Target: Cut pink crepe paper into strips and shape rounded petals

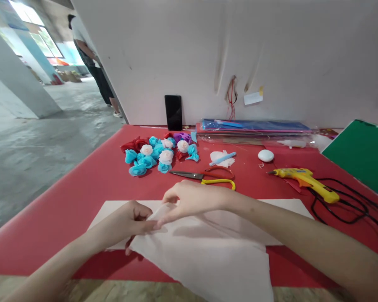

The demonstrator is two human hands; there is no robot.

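Both hands pinch the upper left corner of a thin pale pink sheet of paper (220, 260), perhaps crepe or tissue. My left hand (134, 220) grips its edge between thumb and fingers, some fingers hidden beneath. My right hand (184, 201) comes over from the right, its thumb and fingertips closed on the same corner. The sheet drapes over the table's front edge, above a flat white board (113, 212). Just beyond my right hand lie scissors (204, 176) with one red and one yellow handle.
Several blue, white, red and purple paper flowers (148, 161) lie at the back left. A phone (173, 112) leans on the wall. At right are a yellow glue gun (302, 178) with black cable, a white oval object (266, 155) and a green board (362, 155). A person (91, 58) stands far left.
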